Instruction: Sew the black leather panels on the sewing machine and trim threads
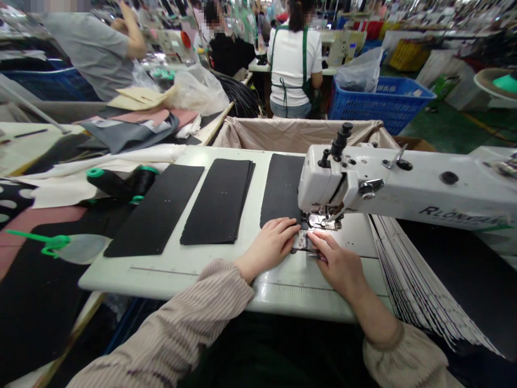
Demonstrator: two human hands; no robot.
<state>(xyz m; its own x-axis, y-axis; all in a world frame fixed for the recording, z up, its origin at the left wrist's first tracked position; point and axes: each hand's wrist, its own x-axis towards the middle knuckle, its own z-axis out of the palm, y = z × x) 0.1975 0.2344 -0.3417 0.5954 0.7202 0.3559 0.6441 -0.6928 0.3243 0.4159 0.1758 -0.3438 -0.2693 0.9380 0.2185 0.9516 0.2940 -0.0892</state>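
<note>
A black panel (280, 186) lies on the sewing machine's table, its right edge running under the head of the white sewing machine (329, 186). My left hand (277, 241) rests flat at the panel's near edge, fingers stretched toward the presser foot (319, 220). Just right of it, my right hand (341, 264) reaches to the metal plate below the needle area. Its index finger points forward while the other fingers curl around a small item with a metallic glint, mostly hidden.
Left on the table lie a black panel (159, 210) and a small stack of black panels (218, 202). Black thread cones (115, 182) stand beyond. At right is a thick pile of pale-edged black pieces (428, 285). A cloth-lined bin (258, 133) and coworkers are behind.
</note>
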